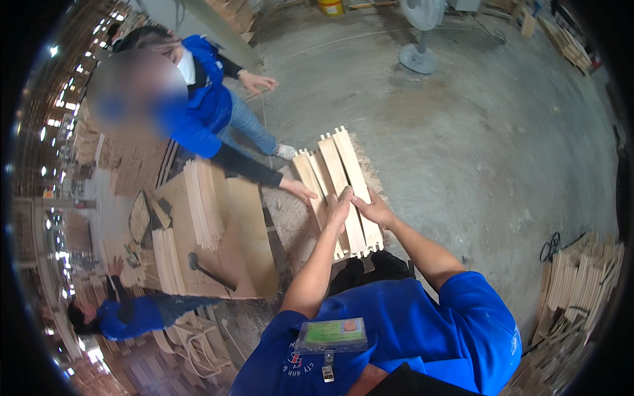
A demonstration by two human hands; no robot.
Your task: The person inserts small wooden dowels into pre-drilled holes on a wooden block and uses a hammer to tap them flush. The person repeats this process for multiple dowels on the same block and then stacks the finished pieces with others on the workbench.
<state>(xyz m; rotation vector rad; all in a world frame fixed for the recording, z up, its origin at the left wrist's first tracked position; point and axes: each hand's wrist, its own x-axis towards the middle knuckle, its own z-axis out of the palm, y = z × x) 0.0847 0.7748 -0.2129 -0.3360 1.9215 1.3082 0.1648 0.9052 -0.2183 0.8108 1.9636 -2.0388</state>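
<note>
In front of me, several pale wooden slats [346, 168] lie side by side, with small round pegs at both ends. My left hand [338, 210] is closed on the slats at the middle of the row, thumb on top. From the other side, my right hand [374, 210] grips the rightmost slat [356, 173], its thumb close to my left hand. A co-worker's hand [300, 190] touches the leftmost slat [308, 173]. My fingers' undersides are hidden, and I cannot tell what bears the slats from below.
At left stands a work table [254, 218] with wooden pieces [203, 204] and a hammer [210, 271]. A co-worker [211, 99] leans in over it; another person [135, 317] is further left. A fan [419, 58] stands ahead, and stacked wood [584, 284] lies at right.
</note>
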